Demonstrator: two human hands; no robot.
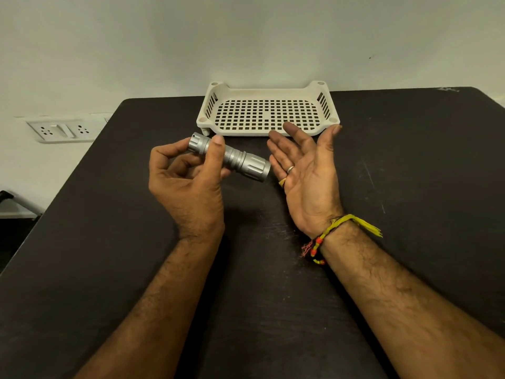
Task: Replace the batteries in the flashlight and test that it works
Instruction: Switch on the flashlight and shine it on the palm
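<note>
A silver metal flashlight [240, 160] is held level above the dark table, tail cap to the left, wide head to the right. My left hand [185, 181] grips its tail half, thumb on top of the knurled body and fingers curled underneath. My right hand [303, 170] is open, palm turned up and toward the flashlight's head, fingers spread, just right of the lens end. I cannot tell whether the head touches the palm. No batteries are in sight.
A cream perforated plastic tray [326, 103] stands at the table's far edge, with nothing in it. The dark table [410, 187] meets a pale wall. A white wall socket [58, 130] is at the left. A bead and thread bracelet [328, 236] circles my right wrist.
</note>
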